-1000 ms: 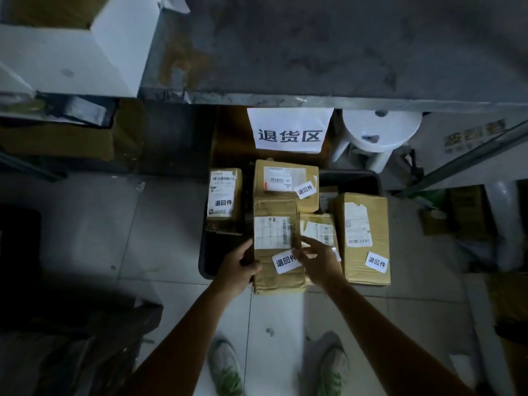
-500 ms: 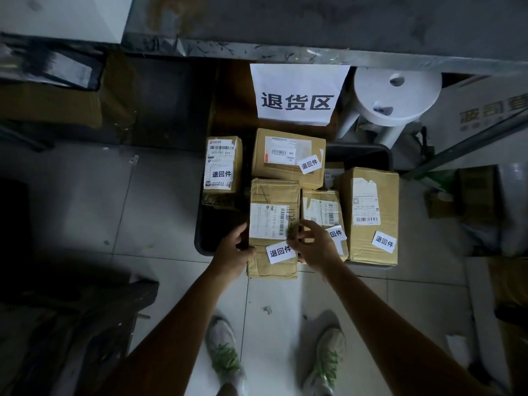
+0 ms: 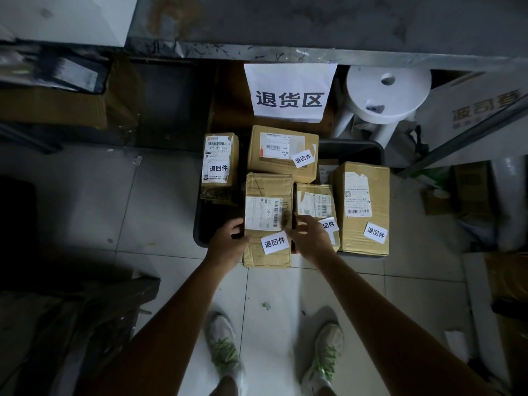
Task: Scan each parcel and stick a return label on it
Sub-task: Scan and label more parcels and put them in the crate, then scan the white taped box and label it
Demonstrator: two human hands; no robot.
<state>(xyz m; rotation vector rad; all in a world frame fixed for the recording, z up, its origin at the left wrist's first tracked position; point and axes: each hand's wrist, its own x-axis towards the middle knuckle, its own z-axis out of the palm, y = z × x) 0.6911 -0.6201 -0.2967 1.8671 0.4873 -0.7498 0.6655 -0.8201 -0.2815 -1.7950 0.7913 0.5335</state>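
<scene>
Cardboard parcel (image 3: 268, 192) between left fingers (image 3: 235, 224) and right fingers (image 3: 301, 221)

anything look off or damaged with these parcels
The parcel held between left hand and right hand looks creased and dented, and overhangs the front rim of the black tray. Its return label sits tilted.

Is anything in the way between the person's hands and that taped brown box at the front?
Nothing visible. The left hand holds the taped brown cardboard parcel directly at its left edge, and the right hand holds its right edge, with no gap or object between.
</scene>
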